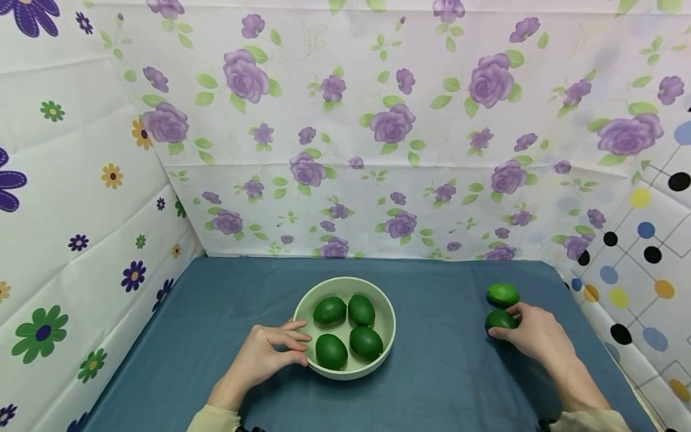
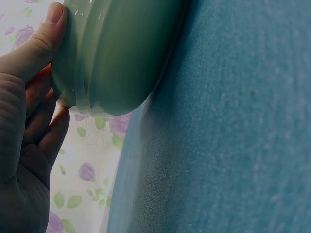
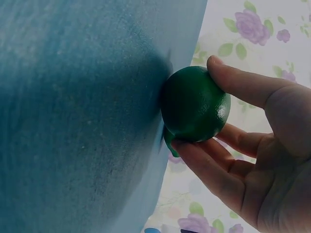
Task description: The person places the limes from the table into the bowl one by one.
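A pale green bowl (image 1: pixel 345 377) stands on the table with several dark green limes (image 1: pixel 330 351) inside. My left hand (image 1: pixel 272 351) holds the bowl at its left rim, thumb toward the front. In the left wrist view the thumb (image 2: pixel 41 41) and fingers lie along the edge of the bowl (image 2: pixel 121 58). Far to the right, my right hand (image 1: pixel 540 333) pinches a dark green lime (image 1: pixel 499 322) between thumb and fingers. The right wrist view shows this lime (image 3: pixel 194 104) close against the tabletop. Just behind it lies another, brighter green lime (image 1: pixel 503 294).
A blue cloth covers the table (image 1: pixel 432 372). Behind it hangs a white sheet with purple roses (image 1: pixel 391 125). Patterned sheets also stand at the left (image 1: pixel 81 192) and right (image 1: pixel 642 276) sides. A stretch of tabletop separates the bowl from the right hand.
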{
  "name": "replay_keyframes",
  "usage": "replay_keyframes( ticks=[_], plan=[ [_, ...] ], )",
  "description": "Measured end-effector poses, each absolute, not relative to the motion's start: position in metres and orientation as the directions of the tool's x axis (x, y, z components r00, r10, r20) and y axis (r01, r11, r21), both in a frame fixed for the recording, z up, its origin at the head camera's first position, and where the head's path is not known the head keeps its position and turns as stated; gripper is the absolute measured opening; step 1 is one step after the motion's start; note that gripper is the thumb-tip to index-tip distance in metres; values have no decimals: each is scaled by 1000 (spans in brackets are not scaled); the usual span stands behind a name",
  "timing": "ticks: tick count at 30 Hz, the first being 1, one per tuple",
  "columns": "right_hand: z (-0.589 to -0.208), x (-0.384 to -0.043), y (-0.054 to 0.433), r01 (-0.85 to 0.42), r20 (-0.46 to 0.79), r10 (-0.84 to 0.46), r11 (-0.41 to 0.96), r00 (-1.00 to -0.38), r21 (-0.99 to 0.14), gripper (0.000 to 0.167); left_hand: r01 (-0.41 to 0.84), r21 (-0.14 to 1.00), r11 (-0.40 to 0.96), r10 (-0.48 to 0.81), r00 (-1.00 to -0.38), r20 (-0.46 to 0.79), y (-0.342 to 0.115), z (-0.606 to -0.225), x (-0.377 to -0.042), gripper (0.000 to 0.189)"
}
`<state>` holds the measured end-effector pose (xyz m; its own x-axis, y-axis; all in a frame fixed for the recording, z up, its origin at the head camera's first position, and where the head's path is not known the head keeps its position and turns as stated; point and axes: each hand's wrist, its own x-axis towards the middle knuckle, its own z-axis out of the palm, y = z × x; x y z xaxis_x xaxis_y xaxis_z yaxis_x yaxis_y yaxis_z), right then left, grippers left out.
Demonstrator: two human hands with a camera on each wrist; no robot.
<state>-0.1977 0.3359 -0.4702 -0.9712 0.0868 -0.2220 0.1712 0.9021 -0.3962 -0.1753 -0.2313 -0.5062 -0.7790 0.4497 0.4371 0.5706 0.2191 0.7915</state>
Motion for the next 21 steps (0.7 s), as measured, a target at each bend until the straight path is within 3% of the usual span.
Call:
replay_keyframes(
  ticks=[21],
  plan=[
    [-478, -198, 344, 106, -213, 13, 895, -977, -434, 98, 544, 815, 201, 448, -790, 418, -232, -507, -176, 14]
  ],
)
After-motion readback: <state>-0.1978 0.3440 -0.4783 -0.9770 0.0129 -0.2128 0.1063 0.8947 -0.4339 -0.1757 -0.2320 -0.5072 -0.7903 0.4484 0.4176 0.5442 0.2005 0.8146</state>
